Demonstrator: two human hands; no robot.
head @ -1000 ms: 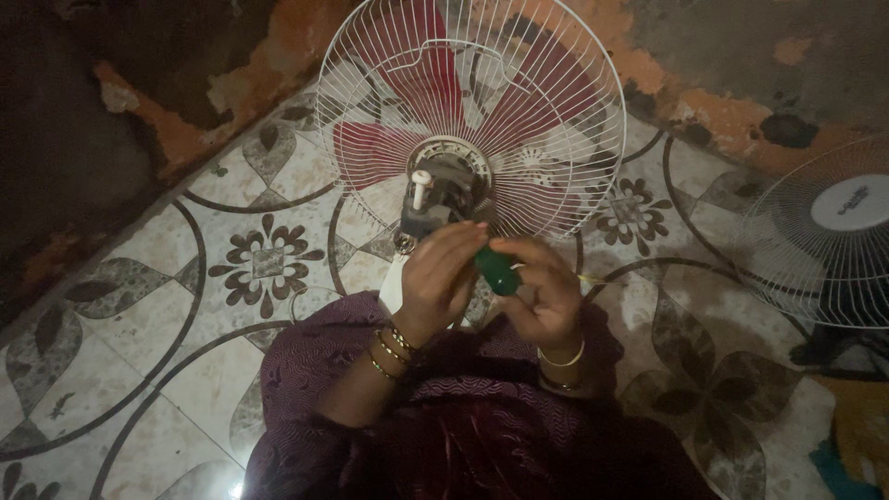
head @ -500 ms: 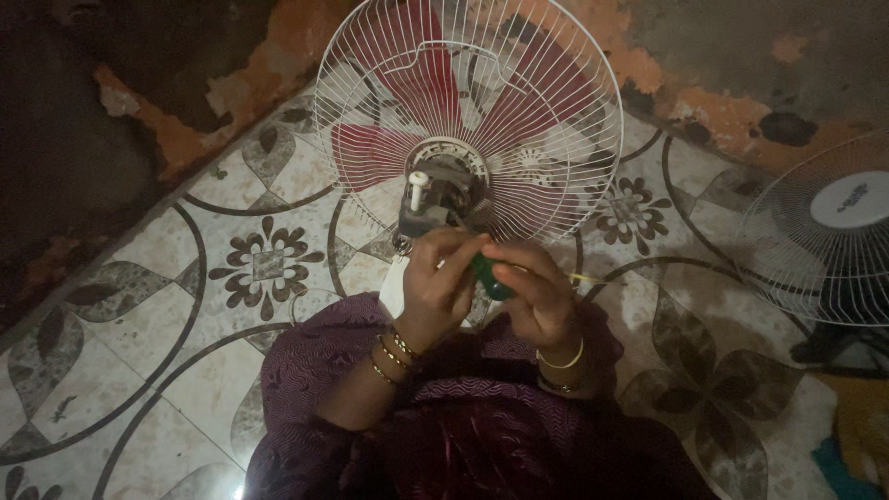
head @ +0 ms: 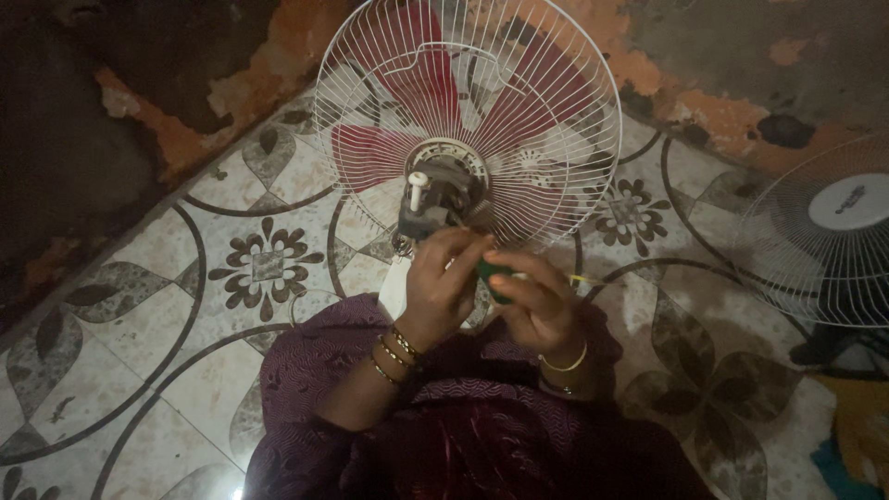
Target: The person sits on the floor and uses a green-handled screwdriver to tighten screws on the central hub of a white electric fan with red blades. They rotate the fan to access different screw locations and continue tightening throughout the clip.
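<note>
A fan with red blades inside a white wire guard (head: 468, 111) lies on the patterned floor in front of me, its grey motor housing (head: 435, 199) facing me. My left hand (head: 444, 282) has its fingers pinched at the lower edge of the motor housing; what it pinches is too small to tell. My right hand (head: 537, 301) is closed around a green-handled tool (head: 491, 273) that points toward the motor. Both wrists wear gold bangles. My lap is covered in dark purple cloth (head: 444, 426).
A second white wire fan guard (head: 820, 231) rests on the floor at the right. The flower-patterned tile floor (head: 269, 264) runs up to a peeling orange and dark wall (head: 185, 102) at the back. Yellow and blue cloth (head: 857, 444) sits at the lower right.
Both hands have crept slightly up toward the motor housing. My right hand has turned a little around the green handle, covering more of it.
</note>
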